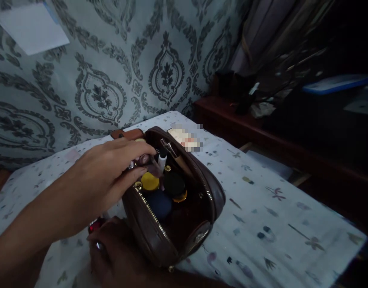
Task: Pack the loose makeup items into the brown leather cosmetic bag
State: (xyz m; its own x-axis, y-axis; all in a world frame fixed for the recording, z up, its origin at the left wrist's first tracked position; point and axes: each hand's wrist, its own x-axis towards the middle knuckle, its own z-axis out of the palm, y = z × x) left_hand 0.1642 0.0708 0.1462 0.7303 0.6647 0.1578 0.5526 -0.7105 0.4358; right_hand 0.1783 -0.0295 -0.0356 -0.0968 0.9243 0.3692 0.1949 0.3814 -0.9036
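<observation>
The left hand (119, 162) pinches a small purplish item (155, 168) between thumb and fingers, above the bag (148, 230), whose unzipped mouth seems spread to give the fingers room. Below that grip, the right hand (112, 250) is beside the bag's near side, perhaps steadying it; a red item (95, 225) shows at its edge, but I cannot tell whether the fingers close on it. Inside the bag, a yellow lid (150, 182) lies just under the pinch, with a dark jar (174, 184) to its right. A white tube (162, 161) stands just right of the fingertips; beyond it, brushes (170, 149) lean along the far wall, likely for support.
</observation>
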